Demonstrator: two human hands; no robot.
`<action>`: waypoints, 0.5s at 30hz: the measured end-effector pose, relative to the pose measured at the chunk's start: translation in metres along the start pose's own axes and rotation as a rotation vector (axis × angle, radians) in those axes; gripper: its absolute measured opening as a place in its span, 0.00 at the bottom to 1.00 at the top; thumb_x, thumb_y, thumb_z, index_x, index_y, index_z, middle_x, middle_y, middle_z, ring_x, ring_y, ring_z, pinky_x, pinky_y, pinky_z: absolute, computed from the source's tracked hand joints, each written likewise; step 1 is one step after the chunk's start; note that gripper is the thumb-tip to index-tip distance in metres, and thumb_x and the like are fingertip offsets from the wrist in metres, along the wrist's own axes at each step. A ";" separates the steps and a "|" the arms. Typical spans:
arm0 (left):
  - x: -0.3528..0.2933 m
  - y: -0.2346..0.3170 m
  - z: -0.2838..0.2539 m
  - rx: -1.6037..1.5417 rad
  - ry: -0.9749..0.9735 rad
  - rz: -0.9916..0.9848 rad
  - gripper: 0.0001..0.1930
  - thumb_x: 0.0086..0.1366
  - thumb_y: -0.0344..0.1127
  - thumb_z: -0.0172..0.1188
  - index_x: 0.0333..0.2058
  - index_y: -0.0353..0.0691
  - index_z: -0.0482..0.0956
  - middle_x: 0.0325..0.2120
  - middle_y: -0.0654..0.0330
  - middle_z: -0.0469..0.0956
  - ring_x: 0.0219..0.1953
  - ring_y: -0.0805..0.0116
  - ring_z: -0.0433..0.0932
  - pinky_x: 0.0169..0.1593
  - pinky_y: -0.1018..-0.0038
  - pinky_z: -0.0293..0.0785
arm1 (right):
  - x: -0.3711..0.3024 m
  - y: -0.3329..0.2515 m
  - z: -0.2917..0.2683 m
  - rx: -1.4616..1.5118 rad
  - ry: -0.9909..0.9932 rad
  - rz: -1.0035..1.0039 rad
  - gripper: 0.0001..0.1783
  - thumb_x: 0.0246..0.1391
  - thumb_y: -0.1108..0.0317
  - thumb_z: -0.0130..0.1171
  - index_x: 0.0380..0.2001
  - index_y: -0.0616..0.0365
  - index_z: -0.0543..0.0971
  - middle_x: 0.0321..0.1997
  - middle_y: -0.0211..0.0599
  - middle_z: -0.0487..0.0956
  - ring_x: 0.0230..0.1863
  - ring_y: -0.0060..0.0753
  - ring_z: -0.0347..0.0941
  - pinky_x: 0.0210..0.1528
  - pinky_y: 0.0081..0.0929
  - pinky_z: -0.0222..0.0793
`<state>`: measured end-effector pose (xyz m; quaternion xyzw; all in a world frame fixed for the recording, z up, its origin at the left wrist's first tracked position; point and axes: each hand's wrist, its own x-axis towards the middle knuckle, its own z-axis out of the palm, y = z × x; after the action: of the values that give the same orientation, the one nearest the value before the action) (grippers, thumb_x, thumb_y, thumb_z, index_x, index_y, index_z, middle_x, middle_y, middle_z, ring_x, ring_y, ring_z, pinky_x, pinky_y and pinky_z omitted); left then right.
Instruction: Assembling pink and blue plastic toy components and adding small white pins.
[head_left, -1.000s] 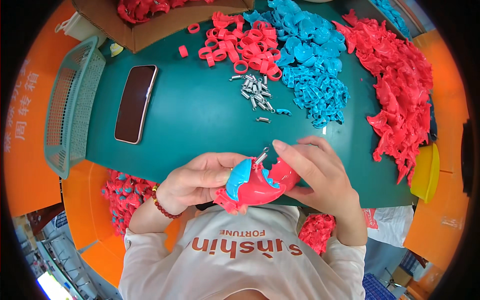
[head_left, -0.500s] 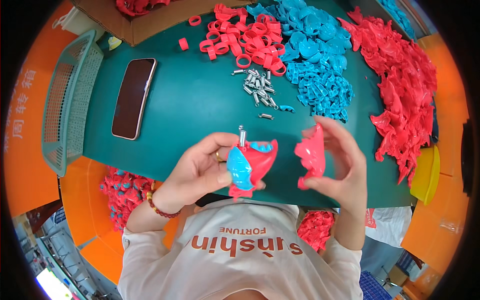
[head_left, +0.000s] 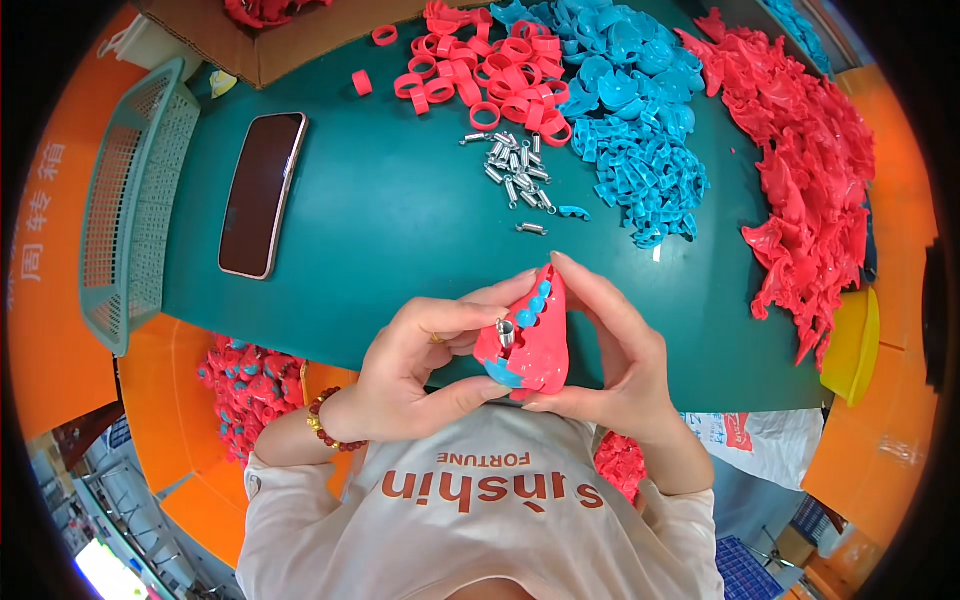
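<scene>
The left hand (head_left: pixel 408 348) and right hand (head_left: pixel 637 382) held the red shell (head_left: pixel 543 350) between them, its long axis running near to far; its spring (head_left: pixel 506 333) (nearer the left hand) jutted from the left side. Loose springs (head_left: pixel 511 189) lay beyond.

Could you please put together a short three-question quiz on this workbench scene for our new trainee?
1. Multiple choice: What colour is the perforated basket to the left of the phone? (a) yellow (b) pale green (c) orange
2. True or false: The left hand and the right hand are both touching the red and blue plastic piece.
3. Fill the gap: The small silver ____ lie to the left of the heap of small blue parts.

Key:
1. (b) pale green
2. True
3. springs
</scene>
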<state>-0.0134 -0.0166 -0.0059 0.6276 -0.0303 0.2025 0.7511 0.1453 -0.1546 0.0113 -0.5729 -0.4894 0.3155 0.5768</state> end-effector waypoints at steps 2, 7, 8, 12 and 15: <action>0.001 0.002 -0.002 0.001 -0.013 -0.006 0.25 0.57 0.19 0.58 0.51 0.38 0.60 0.61 0.35 0.52 0.63 0.50 0.56 0.57 0.63 0.68 | 0.000 0.000 -0.003 -0.012 -0.023 -0.016 0.48 0.31 0.69 0.76 0.59 0.61 0.65 0.60 0.42 0.68 0.58 0.37 0.66 0.53 0.30 0.65; 0.001 0.003 -0.005 0.014 -0.024 -0.009 0.24 0.56 0.19 0.59 0.51 0.37 0.61 0.59 0.35 0.55 0.63 0.50 0.57 0.57 0.64 0.68 | 0.003 -0.004 -0.009 0.035 -0.104 0.093 0.54 0.24 0.70 0.78 0.59 0.69 0.62 0.56 0.44 0.71 0.56 0.34 0.68 0.59 0.35 0.61; 0.000 0.002 -0.005 0.044 -0.021 0.010 0.24 0.56 0.20 0.60 0.51 0.36 0.62 0.59 0.35 0.56 0.63 0.50 0.57 0.57 0.64 0.68 | 0.003 -0.004 -0.008 0.021 -0.097 0.106 0.54 0.24 0.71 0.78 0.59 0.68 0.63 0.55 0.43 0.72 0.54 0.34 0.69 0.58 0.34 0.62; 0.000 -0.001 -0.004 0.124 -0.023 0.024 0.23 0.55 0.20 0.61 0.49 0.35 0.63 0.59 0.38 0.58 0.62 0.53 0.60 0.57 0.64 0.69 | 0.004 -0.004 -0.008 0.027 -0.093 0.120 0.48 0.30 0.70 0.76 0.60 0.58 0.66 0.51 0.33 0.75 0.46 0.26 0.73 0.47 0.25 0.68; -0.004 -0.002 -0.004 0.094 0.007 -0.028 0.29 0.53 0.23 0.65 0.53 0.34 0.62 0.59 0.41 0.60 0.60 0.55 0.63 0.57 0.65 0.69 | 0.007 -0.002 -0.007 0.084 -0.094 0.193 0.47 0.32 0.71 0.75 0.60 0.59 0.65 0.47 0.33 0.77 0.45 0.25 0.73 0.46 0.24 0.69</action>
<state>-0.0171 -0.0135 -0.0097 0.6617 -0.0093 0.1955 0.7238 0.1539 -0.1513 0.0156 -0.5772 -0.4450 0.4163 0.5436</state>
